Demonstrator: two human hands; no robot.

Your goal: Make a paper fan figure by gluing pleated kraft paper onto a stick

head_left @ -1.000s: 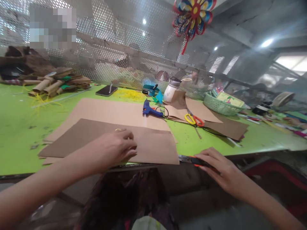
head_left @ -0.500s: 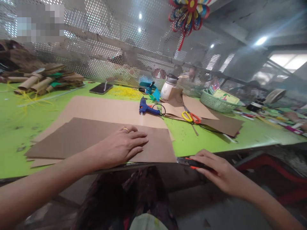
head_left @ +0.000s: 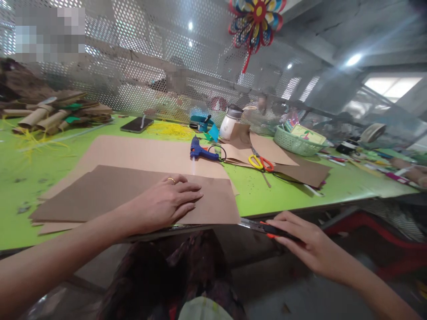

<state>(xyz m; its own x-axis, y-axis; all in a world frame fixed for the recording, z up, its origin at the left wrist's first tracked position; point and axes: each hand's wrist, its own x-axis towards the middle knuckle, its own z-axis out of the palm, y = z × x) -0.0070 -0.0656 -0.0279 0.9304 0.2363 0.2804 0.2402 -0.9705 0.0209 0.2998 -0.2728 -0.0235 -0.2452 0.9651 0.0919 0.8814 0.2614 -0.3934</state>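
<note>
My left hand [head_left: 167, 202] lies flat, fingers stretched out, on a dark brown cardboard sheet [head_left: 110, 191] at the near edge of the green table [head_left: 267, 191]. A ring shows on one finger. My right hand [head_left: 300, 240] is closed on an orange and black utility knife [head_left: 263, 226], whose blade end points left at the sheet's near right corner, level with the table edge. A lighter cardboard sheet [head_left: 147, 153] lies beneath and behind the dark one.
A blue glue gun [head_left: 200, 152] and yellow and orange scissors [head_left: 261, 163] lie behind the sheets, with more cardboard [head_left: 300, 171]. A green basket [head_left: 295, 144], white bottle [head_left: 228, 124], phone [head_left: 136, 125] and cardboard rolls [head_left: 46, 118] stand further back. A perforated metal screen [head_left: 140, 66] closes the back.
My left hand went from curled to flat and slid right along the dark sheet. My right hand stayed on the knife at the table edge. The view drifted slightly.
</note>
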